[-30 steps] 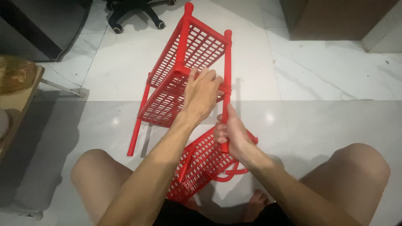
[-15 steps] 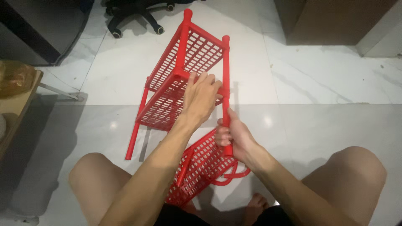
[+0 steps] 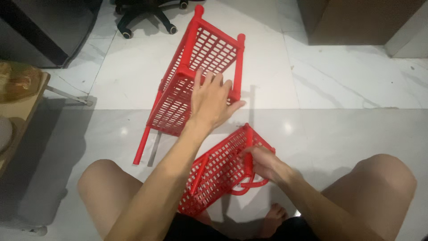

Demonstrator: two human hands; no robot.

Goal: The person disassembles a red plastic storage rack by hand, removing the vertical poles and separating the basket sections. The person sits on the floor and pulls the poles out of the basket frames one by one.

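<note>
- Red plastic rack (image 3: 196,76) lying on its side on the white marble floor (image 3: 339,98), legs and posts pointing away and to the left.
- Left hand (image 3: 213,99) spread flat on the rack's middle tier, fingers splayed, pressing rather than clasping; grip open.
- Right hand (image 3: 263,161) wrapped around a red post (image 3: 248,149) rising from the loose shelf tray (image 3: 218,172); grip closed on that post.
- Loose shelf tray tilted between the knees, one corner toward the lap, well apart from no part of the rack: nearly touching its lower edge.
- Likely light, thin moulded plastic; lattice panels probably flex, posts stiffer. Smooth surface, somewhat slippery; may crack at the socket joints if twisted.
- Best hold: round posts and solid corner sockets, not the slotted mesh.
- Sharp-ish rim edges along each tier; free legs (image 3: 143,145) stick out at lower left.
- Open floor to the right and ahead; office chair base (image 3: 147,15) at top, wooden table (image 3: 20,107) close on the left, dark cabinet (image 3: 356,20) top right.
</note>
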